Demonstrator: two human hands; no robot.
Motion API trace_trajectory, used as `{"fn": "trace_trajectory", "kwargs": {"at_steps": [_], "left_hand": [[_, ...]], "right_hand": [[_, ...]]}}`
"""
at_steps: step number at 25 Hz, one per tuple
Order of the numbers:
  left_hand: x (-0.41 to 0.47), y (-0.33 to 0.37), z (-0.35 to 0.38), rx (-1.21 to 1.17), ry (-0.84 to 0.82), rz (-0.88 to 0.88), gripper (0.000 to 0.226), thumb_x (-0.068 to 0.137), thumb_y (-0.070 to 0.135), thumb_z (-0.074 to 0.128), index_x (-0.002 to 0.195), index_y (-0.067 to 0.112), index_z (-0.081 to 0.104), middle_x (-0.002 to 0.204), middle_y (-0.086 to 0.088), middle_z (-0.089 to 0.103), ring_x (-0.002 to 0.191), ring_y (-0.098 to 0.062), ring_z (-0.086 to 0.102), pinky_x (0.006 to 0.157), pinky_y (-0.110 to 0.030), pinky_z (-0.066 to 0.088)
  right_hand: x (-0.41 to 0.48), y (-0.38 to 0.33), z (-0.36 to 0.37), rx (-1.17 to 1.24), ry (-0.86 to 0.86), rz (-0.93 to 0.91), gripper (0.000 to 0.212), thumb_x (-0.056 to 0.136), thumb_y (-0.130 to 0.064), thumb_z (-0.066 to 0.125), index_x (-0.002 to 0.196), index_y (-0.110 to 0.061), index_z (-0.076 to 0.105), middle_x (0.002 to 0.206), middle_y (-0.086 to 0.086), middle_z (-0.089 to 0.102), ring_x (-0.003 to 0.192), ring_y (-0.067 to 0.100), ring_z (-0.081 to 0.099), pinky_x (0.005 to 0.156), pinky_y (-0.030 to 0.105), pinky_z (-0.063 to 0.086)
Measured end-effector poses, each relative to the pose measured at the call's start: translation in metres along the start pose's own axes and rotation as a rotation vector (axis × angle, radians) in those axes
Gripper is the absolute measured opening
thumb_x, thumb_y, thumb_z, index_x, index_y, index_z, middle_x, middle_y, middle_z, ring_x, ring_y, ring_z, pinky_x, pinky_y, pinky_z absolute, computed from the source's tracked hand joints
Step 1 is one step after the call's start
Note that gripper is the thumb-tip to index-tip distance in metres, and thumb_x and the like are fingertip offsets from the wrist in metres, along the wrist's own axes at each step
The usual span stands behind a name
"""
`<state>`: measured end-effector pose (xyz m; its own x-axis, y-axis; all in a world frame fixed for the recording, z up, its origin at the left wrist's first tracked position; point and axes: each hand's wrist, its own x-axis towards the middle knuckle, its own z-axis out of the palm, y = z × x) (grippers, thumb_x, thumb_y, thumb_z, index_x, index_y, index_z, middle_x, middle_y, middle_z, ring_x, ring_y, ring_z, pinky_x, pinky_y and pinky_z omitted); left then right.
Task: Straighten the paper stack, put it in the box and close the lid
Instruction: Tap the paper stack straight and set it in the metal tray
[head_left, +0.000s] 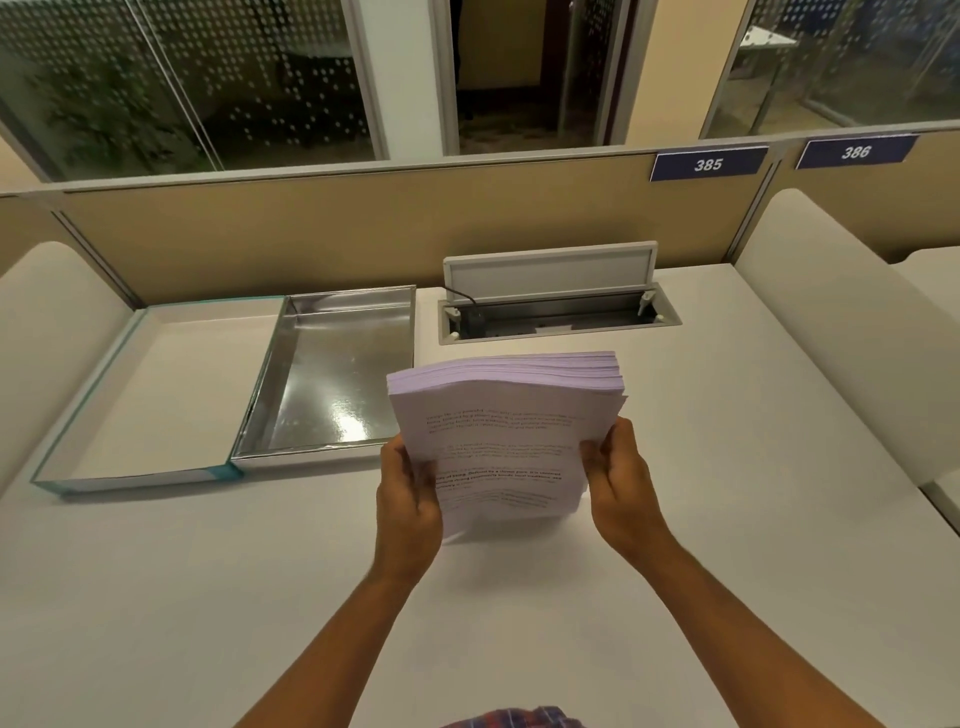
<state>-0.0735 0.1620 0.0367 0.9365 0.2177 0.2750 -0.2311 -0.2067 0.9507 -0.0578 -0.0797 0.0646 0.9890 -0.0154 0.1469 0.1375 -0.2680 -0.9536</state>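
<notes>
You hold the stack (506, 441) upright on its lower short edge, near the middle of the desk (727, 467). Its long axis runs up and away from you, tilted so the top leans toward the far partition (311, 234). The printed face looks back at you, the lines of text running across. The top edge shows the sheets fanned and uneven, with the right corner spread a little. The lower edge is blurred, so you cannot tell whether it touches the desk.

Your left hand (410, 499) clamps the stack's left edge low down, thumb on the front face, the other fingers hidden behind the sheets. Your right hand (618, 483) grips the right edge at about the same height, fingers curled round the side.

The box (332, 452) lies open just left of the stack, silver-lined, its long axis running away from you. Its near right corner sits close beside your left hand. The lid (130, 480), teal-edged and white inside, lies open side up, touching the box's left wall along its length.

Behind the stack, a cable hatch (558, 317) stands open with its flap raised. To the right the desk is bare as far as the rounded divider (831, 322). Another divider (47, 322) bounds the left side beyond the lid. The near desk, between your forearms and to either side, is open.
</notes>
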Motion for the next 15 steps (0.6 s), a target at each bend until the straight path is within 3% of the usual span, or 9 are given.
{"fn": "trace_trajectory", "kwargs": {"at_steps": [2,4,7,11,15], "left_hand": [[0.001,0.006,0.001,-0.090,-0.011,-0.031,0.040,0.101,0.017,0.060,0.127,0.044,0.050,0.118,0.020,0.069,0.115,-0.013,0.068,0.087,-0.020,0.060],[0.006,0.016,0.001,-0.170,0.008,-0.034,0.041,0.097,0.023,0.067,0.132,0.040,0.052,0.122,0.012,0.071,0.119,-0.017,0.068,0.091,-0.022,0.059],[0.015,0.030,0.001,-0.221,0.036,0.022,0.039,0.100,0.026,0.064,0.137,0.035,0.053,0.124,0.005,0.072,0.119,-0.022,0.069,0.091,-0.027,0.062],[0.012,0.034,0.011,-0.218,0.045,0.019,0.036,0.105,0.023,0.054,0.139,0.035,0.050,0.121,0.012,0.070,0.116,-0.018,0.069,0.084,-0.025,0.062],[0.004,0.029,0.015,-0.193,0.052,-0.033,0.039,0.106,0.024,0.051,0.131,0.053,0.052,0.119,0.021,0.072,0.114,-0.009,0.069,0.084,-0.020,0.061]], "right_hand": [[-0.001,0.003,0.001,0.032,-0.019,-0.008,0.027,0.104,-0.057,0.044,0.130,-0.062,0.040,0.129,-0.027,0.063,0.123,0.006,0.064,0.092,0.023,0.060],[-0.001,0.001,0.003,0.054,-0.003,-0.029,0.043,0.100,-0.068,0.045,0.140,-0.053,0.038,0.134,-0.026,0.062,0.128,0.008,0.063,0.094,0.020,0.059],[0.003,-0.007,0.009,0.076,0.029,-0.059,0.048,0.103,-0.063,0.046,0.145,-0.043,0.037,0.132,-0.026,0.061,0.128,0.009,0.062,0.089,0.018,0.060],[0.005,-0.003,0.016,0.083,0.041,-0.056,0.050,0.107,-0.050,0.045,0.154,-0.039,0.029,0.138,-0.020,0.058,0.132,0.015,0.061,0.090,0.028,0.063],[-0.003,0.012,0.020,0.035,0.010,-0.004,0.041,0.106,-0.046,0.040,0.146,-0.049,0.030,0.137,-0.023,0.057,0.129,0.012,0.061,0.095,0.042,0.064]]}}
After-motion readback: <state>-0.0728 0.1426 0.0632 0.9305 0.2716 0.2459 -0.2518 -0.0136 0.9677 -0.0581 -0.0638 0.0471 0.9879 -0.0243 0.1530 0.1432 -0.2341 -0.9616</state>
